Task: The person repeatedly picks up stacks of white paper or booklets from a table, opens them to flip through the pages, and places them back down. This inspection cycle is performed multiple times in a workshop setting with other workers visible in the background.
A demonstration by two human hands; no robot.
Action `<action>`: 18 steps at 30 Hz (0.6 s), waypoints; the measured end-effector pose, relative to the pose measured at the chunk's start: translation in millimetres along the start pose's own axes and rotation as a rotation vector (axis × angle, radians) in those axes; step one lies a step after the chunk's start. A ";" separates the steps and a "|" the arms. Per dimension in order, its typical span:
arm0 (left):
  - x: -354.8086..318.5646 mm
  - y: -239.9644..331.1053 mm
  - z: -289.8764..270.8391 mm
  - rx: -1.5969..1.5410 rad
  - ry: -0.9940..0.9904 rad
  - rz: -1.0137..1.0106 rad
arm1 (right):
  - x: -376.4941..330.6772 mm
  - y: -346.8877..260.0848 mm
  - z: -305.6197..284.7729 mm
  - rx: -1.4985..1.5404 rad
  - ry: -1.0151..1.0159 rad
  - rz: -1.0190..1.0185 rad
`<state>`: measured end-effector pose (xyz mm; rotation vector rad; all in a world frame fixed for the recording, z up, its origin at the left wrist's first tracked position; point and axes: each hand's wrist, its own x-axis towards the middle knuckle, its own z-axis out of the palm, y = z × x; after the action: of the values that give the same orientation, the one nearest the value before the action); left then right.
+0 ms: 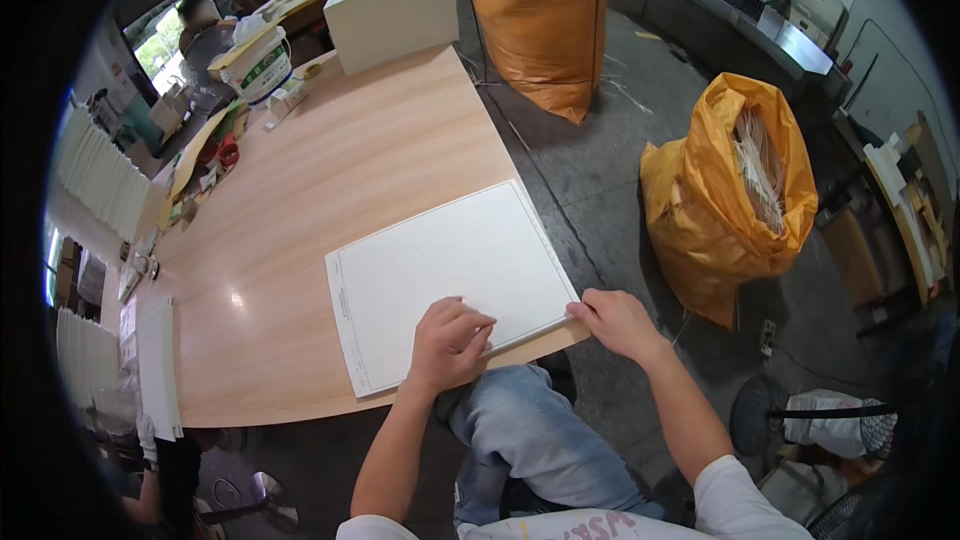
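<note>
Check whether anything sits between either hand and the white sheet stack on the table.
Nothing visible does. The left hand already rests flat on the near edge of the white sheet stack, and the right hand pinches its near right corner. The wooden table around the stack is bare nearby.

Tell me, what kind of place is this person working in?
Probably a paper or printing workshop. Both hands, left hand and right hand, rest on a stack of big white sheets on a wooden table. Orange sacks hold paper strips, and a large grey machine stands behind.
</note>
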<state>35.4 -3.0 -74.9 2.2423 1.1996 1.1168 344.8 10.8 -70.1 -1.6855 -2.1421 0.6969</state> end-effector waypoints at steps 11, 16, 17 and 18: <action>0.0 -0.8 -7.0 -0.226 -0.011 -0.218 | 32.8 -89.5 5.7 0.754 0.241 0.035; 0.9 -2.0 -11.7 -0.201 -0.028 -0.178 | 38.6 -83.8 3.8 0.340 0.246 -0.088; 3.0 0.2 -13.6 -0.200 -0.036 -0.172 | 39.2 -83.3 1.2 0.562 0.189 -0.019; 3.1 -0.3 -12.4 -0.215 -0.033 -0.175 | 39.8 -82.9 -2.9 0.783 0.130 0.049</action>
<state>26.5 -0.9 -66.0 1.9488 1.1765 1.0808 269.6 34.7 -23.1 -1.2950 -1.4424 1.1999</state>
